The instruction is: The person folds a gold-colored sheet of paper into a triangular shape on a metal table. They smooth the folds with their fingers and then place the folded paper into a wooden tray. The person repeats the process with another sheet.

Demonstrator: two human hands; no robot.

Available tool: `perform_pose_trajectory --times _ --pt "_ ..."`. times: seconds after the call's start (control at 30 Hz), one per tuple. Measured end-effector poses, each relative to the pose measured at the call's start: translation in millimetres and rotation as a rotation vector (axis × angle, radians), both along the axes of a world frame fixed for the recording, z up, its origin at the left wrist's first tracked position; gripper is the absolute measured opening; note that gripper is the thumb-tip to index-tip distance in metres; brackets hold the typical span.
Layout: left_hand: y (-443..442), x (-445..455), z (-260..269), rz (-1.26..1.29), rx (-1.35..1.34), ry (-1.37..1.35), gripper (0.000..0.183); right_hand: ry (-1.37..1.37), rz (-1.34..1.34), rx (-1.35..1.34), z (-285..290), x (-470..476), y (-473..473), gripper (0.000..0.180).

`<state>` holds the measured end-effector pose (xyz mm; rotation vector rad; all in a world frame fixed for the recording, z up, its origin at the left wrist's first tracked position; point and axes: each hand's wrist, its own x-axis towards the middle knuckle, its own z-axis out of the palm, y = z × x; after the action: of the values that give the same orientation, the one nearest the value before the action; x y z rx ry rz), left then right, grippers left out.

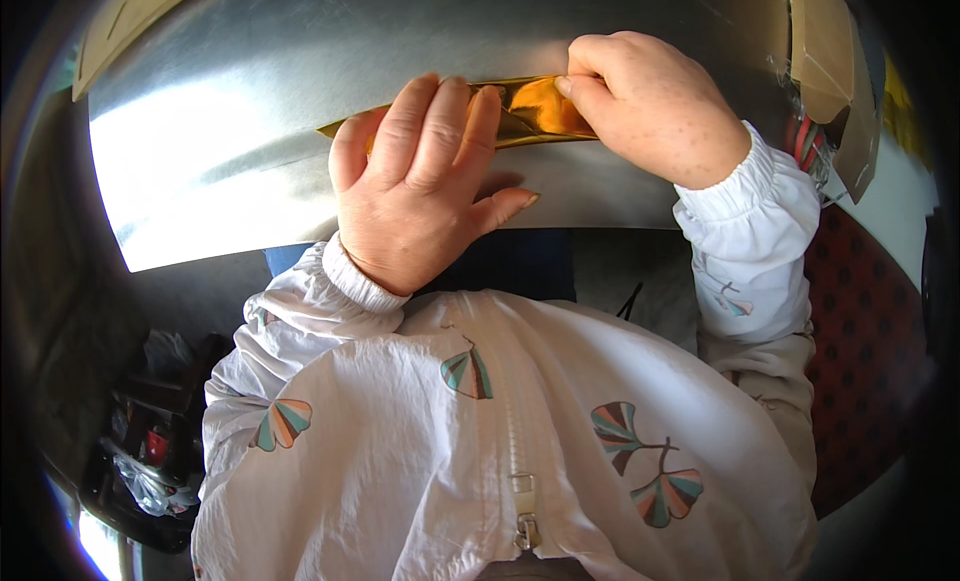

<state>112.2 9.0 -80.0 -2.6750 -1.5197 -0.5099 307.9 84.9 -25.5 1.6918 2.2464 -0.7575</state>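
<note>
A strip of shiny gold foil sheet [536, 110] lies across the grey metal-looking tabletop [480, 26], near its front edge. My left hand [420, 161] rests flat over the left half of the foil, fingers spread and pressing down, with the thumb out to the right on the bare surface. Between thumb and bent fingers, my right hand [652, 108] pinches the foil's right end. Creases run across the foil between the two hands. Its left tip sticks out past my left little finger. The underside of the foil is hidden.
Cardboard [821, 56] stands at the table's right edge, beside red and dark items [806, 142] in clear plastic. Another cardboard piece [135, 26] borders the far left corner. A dark seat or rack [150, 446] holding plastic bags is low on the left. Red patterned fabric [862, 356] lies at right.
</note>
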Motion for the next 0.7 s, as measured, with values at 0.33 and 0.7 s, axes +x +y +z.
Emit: perform_pose_trajectory --times 0.33,0.7 --pt "7.0 11.5 -1.2 -0.214 -0.234 -0.134 0.086 -0.045 0.001 -0.017 3.3 -3.3 0.4 0.022" --pt "5.1 9.5 -2.2 -0.233 -0.297 -0.122 0.089 0.171 0.004 -0.075 0.1 17.6 6.9 0.017"
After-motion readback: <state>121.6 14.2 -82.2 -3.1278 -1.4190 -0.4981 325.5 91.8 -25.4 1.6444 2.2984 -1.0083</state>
